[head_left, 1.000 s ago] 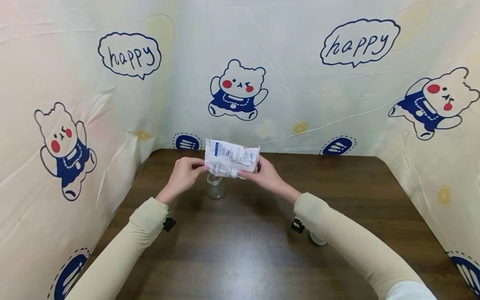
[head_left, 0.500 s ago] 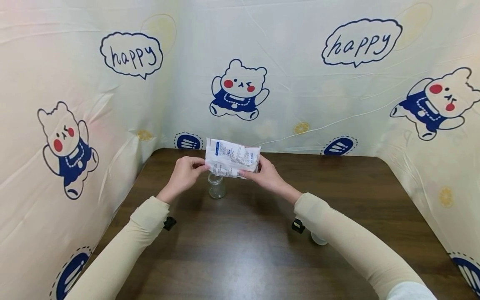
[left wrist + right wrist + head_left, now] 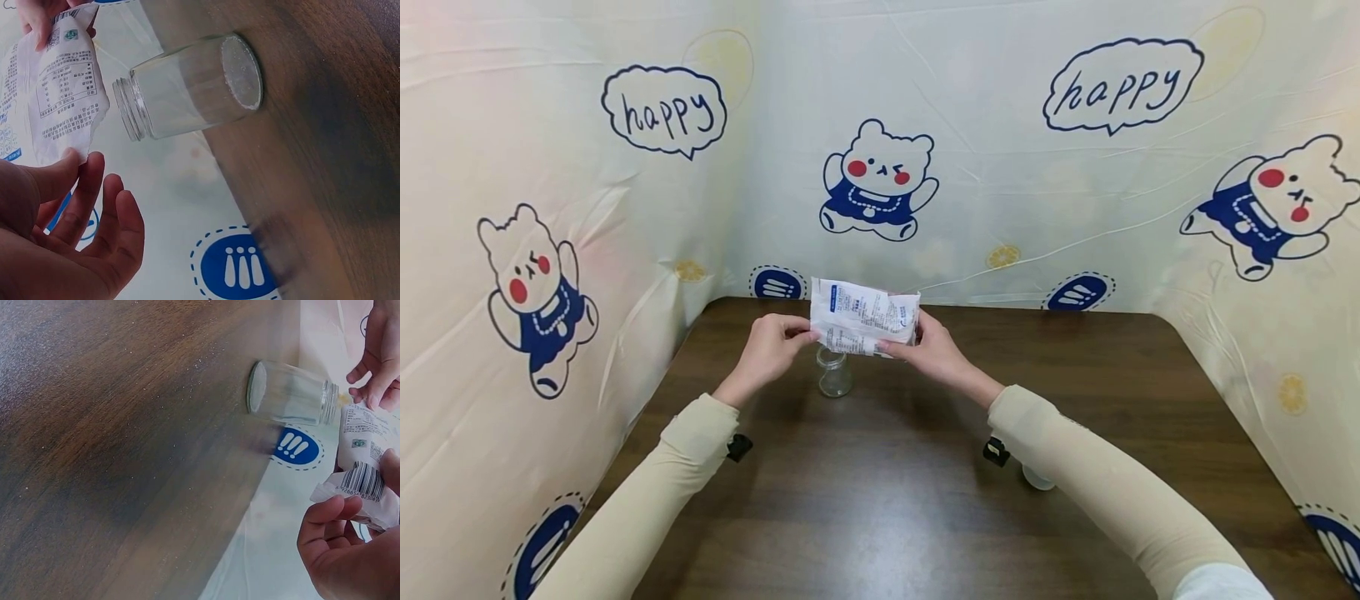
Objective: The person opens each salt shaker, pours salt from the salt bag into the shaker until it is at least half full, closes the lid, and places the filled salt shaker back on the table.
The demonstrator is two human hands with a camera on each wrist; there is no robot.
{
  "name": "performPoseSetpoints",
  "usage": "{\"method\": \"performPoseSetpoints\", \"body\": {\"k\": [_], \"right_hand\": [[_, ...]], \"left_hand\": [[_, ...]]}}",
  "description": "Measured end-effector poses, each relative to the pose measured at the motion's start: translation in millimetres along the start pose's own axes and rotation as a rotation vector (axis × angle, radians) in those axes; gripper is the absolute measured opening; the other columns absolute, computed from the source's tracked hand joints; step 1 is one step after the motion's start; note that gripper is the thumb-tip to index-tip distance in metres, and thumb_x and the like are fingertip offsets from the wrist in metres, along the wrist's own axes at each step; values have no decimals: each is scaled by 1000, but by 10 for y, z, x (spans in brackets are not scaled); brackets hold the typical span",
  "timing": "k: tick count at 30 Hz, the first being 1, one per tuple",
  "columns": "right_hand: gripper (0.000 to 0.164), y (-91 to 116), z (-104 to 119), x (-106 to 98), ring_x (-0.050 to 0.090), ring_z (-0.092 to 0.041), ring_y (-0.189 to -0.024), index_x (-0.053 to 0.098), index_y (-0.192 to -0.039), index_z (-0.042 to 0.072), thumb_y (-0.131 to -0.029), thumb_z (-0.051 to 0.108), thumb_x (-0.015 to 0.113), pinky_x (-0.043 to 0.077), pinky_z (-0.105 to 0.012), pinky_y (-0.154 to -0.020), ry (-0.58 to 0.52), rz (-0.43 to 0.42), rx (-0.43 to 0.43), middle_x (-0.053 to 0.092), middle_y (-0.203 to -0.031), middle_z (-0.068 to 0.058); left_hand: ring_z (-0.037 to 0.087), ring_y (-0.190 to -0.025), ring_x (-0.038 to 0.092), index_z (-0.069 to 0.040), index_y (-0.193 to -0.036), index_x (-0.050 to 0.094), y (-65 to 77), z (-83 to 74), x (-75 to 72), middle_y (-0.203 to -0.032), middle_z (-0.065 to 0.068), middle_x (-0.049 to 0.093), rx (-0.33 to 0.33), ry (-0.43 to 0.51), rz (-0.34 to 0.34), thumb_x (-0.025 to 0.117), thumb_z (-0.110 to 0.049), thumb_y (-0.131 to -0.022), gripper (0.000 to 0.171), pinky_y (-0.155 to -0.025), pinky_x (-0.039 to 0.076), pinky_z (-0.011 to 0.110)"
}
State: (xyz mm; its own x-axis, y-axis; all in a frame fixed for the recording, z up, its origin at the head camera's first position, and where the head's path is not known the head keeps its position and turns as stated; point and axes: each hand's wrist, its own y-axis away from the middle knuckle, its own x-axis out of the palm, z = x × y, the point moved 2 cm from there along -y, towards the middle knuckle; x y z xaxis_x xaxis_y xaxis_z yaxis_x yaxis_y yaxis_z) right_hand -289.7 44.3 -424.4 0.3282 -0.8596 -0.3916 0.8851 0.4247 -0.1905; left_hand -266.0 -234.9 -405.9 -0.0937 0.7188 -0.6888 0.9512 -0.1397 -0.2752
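White and crinkled, the printed packet [image 3: 863,317] hangs in the air between your two hands, held above the far middle of the table [image 3: 925,500] and tilted slightly down toward your left. Your left hand [image 3: 767,348] pinches its lower left corner between thumb and fingertips, the other fingers loosely spread. Your right hand [image 3: 934,348] grips the right end, fingers curled round it near the barcode. Directly beneath the packet's left end stands a small clear glass jar [image 3: 834,372], upright on the table with its mouth open, close under the packet. A small pale object [image 3: 1034,477] sits on the table, half hidden by your right sleeve. Cream cloth with cartoon bears [image 3: 877,179] walls the table in.
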Motion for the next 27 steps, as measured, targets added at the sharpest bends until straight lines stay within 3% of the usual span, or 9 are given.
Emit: {"method": "performPoseSetpoints", "body": {"k": [27], "right_hand": [[65, -19, 30, -8, 70, -23, -106, 52, -153, 17, -95, 14, 82, 58, -35, -78, 1, 2, -15, 68, -133, -7]], "left_hand": [[28, -82, 63, 2, -108, 81, -7, -7, -7, -103, 15, 78, -2, -3, 8, 76, -6, -98, 14, -72, 50, 39]]}}
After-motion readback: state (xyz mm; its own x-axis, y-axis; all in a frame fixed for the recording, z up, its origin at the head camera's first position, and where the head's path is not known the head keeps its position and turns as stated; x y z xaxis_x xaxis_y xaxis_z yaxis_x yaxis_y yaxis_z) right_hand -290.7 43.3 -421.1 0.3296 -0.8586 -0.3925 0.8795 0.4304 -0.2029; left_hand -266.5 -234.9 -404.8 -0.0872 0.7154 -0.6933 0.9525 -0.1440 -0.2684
